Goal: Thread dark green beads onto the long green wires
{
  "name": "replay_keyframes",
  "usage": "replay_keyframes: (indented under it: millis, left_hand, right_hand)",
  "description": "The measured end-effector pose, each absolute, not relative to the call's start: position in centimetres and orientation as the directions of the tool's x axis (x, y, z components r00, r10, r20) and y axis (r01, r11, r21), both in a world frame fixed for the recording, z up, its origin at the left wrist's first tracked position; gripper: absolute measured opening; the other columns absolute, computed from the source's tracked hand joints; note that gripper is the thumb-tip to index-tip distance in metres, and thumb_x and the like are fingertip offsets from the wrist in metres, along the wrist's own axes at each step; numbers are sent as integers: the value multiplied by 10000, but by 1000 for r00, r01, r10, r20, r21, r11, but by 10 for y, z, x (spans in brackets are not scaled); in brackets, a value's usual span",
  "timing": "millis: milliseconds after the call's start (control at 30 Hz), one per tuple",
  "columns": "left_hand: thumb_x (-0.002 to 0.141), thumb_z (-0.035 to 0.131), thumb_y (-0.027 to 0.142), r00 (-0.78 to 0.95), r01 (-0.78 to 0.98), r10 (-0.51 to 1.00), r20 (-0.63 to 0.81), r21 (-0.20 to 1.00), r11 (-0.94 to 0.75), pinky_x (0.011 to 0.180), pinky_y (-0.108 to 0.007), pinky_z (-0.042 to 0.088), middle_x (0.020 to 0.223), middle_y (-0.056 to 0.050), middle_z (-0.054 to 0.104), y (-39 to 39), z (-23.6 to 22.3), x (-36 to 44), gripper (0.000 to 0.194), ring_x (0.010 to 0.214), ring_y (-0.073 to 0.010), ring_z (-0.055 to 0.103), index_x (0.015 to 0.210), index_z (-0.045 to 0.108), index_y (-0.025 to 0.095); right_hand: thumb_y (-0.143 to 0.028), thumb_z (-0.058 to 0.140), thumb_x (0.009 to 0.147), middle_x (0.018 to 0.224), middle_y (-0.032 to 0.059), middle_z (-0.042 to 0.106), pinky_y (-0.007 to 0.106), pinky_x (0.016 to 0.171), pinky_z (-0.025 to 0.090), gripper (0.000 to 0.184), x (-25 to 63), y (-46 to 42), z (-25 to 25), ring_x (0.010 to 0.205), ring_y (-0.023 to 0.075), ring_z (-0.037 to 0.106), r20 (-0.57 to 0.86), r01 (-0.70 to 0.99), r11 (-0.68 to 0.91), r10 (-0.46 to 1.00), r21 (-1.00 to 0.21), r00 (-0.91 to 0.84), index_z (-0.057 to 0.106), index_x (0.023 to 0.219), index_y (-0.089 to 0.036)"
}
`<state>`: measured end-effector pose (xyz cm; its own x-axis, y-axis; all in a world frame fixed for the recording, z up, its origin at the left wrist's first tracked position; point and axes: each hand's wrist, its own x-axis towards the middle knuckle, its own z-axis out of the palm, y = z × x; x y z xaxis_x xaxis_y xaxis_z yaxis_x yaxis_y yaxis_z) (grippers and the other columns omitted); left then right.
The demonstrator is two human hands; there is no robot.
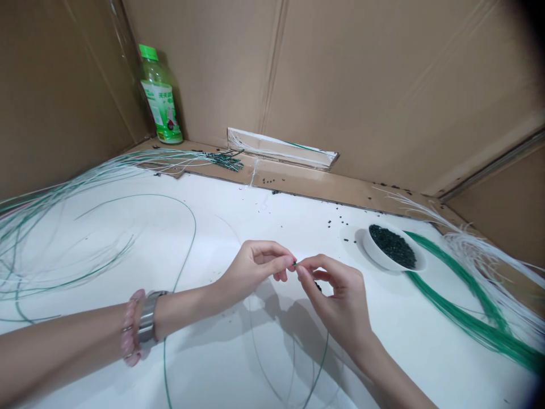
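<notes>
My left hand (266, 262) is closed in a pinch, thumb against forefinger. A tiny dark green piece (294, 264), perhaps a bead or a bit of wire, shows at its fingertips. Nearly touching it, my right hand (338, 287) pinches with thumb and forefinger from the right. Behind the right thumb some small black beads (318, 287) peek out, partly hidden by the hand. Below that hand a thin green wire (326, 352) runs down toward the near edge; its upper end is hidden. Another green wire (194, 227) curves across the white tabletop (217, 352) and passes under my left forearm.
A white bowl (370, 250) of dark beads stands right, beside a green wire bundle (451, 309) and white strands (472, 250). Beaded wire ends (225, 161) lie on cardboard at the back. A green-capped bottle (162, 105) stands back left. Loose beads (340, 221) dot the table; cardboard walls enclose it.
</notes>
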<state>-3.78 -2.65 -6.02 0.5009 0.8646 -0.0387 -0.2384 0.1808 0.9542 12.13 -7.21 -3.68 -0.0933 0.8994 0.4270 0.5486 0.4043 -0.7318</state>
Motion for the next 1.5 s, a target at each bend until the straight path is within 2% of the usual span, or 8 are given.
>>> replay_keyframes:
  millis: [267,533,933,1200,1367,1500]
  left_hand:
    - [768,685,265,516,-228,853,-83,946,230,636,-189,427,601,21,582,-26,-59,-38,141,603,-74,521,710,664,138]
    - [732,731,248,504,-283,859,-91,922,264,660,-185,450,664,10,621,-25,-63,-37,133,633,-71,562,758,660,139]
    - [692,751,219,465,-284,885,-42,939,193,673,-214,491,664,3,632,-26,-58,-37,132,638,-87,586,716,650,137]
    - [697,756,190,468,-296,884,-6,941,163,698,-190,508,704,7,652,-26,-60,-38,113,688,-81,622,722,656,143]
    - [683,766,220,444,-246,896,-11,960,133,708,-225,527,726,-11,662,-26,-60,-38,138,700,-110,632,723,658,143]
    - [725,726,222,464,-196,885,-25,972,131,683,-196,502,686,-6,648,-26,-59,-39,92,672,-93,600,711,683,142]
  right_hand:
    - [-130,554,835,698,9,660,229,561,494,111,123,-72,-40,617,110,575,456,585,461,874,-667,-169,624,772,-189]
    - [-129,550,835,686,0,658,208,545,503,122,122,-73,-39,620,102,589,481,617,455,866,-642,-138,614,753,-192]
    - [-127,565,822,653,-11,635,187,519,484,112,122,-74,-39,588,85,560,504,647,456,855,-611,-126,600,732,-186]
    - [-123,558,829,649,-9,615,216,530,465,110,124,-72,-40,585,97,532,525,666,486,835,-566,-163,586,746,-190]
    - [-103,536,832,659,-1,600,236,535,448,124,127,-73,-41,590,110,521,538,669,535,810,-517,-232,578,762,-196]
    - [-77,526,829,667,2,593,238,538,438,135,128,-74,-40,598,110,511,558,670,563,788,-484,-259,571,777,-193]
